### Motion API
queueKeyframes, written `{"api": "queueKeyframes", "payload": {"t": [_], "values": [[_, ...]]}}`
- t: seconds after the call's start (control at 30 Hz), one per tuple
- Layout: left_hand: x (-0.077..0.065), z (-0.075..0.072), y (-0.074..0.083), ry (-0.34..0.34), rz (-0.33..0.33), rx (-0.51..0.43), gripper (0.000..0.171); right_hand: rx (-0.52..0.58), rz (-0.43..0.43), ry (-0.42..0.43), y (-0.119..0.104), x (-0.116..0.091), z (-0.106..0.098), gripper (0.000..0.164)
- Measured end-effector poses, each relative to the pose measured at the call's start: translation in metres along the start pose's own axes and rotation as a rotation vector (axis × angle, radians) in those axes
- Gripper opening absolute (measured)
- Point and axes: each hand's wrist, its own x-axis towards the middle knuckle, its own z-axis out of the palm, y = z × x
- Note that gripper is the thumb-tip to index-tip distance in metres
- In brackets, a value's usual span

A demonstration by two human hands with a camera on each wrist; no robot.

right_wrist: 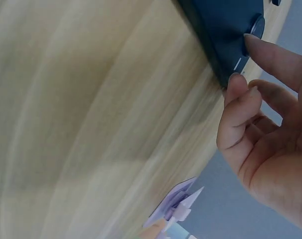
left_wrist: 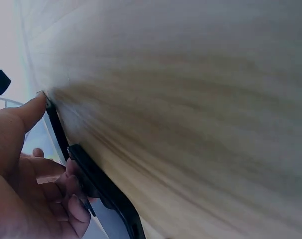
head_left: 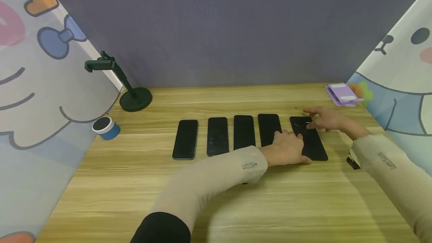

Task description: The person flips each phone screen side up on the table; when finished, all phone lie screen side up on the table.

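A black smartphone (head_left: 315, 147) lies back up at the right end of a row, its round camera ring (right_wrist: 257, 31) visible in the right wrist view. My left hand (head_left: 287, 148) spreads along its left side, thumb at the near left corner and fingertips over the gap to the neighbouring phone (head_left: 269, 128). At the far end, my right hand (head_left: 324, 120) pinches the phone, thumb on the camera ring and a bent finger at the edge. Left of these lie three more dark phones, among them a leftmost one (head_left: 185, 140) and a middle one (head_left: 243, 132).
A dark green stand (head_left: 135, 99) stands at the back left, with a blue and white tub (head_left: 109, 130) before it. A purple folding holder (head_left: 342, 95) lies at the back right. Some small black thing (head_left: 353, 162) peeks out beside the right sleeve. Printed panels flank the wooden table (head_left: 135, 183).
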Motion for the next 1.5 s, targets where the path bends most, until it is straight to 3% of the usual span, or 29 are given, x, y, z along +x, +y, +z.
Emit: {"api": "queueKeyframes", "payload": {"t": [0.33,0.57,0.8,1.07,1.33,1.5], "values": [[0.001,0.0,0.005,0.049,0.015,0.059,0.072,0.048,0.007,-0.089,-0.003,0.009,-0.008,0.073],[-0.001,-0.002,0.002,0.03,0.013,0.046,0.075,0.236,0.051,-0.145,0.006,0.009,-0.01,0.069],[-0.002,-0.001,-0.001,0.035,0.019,0.035,0.081,0.366,0.063,-0.146,0.017,0.009,-0.009,0.067],[-0.002,-0.003,-0.004,-0.013,-0.002,-0.01,0.086,0.516,0.089,-0.153,0.026,0.009,-0.011,0.067],[-0.002,-0.004,-0.008,-0.039,0.003,-0.03,0.087,0.502,0.105,-0.159,0.029,0.005,-0.012,0.065],[-0.003,-0.004,-0.01,-0.044,0.015,-0.043,0.087,0.427,0.072,-0.129,0.028,0.001,-0.014,0.065]]}}
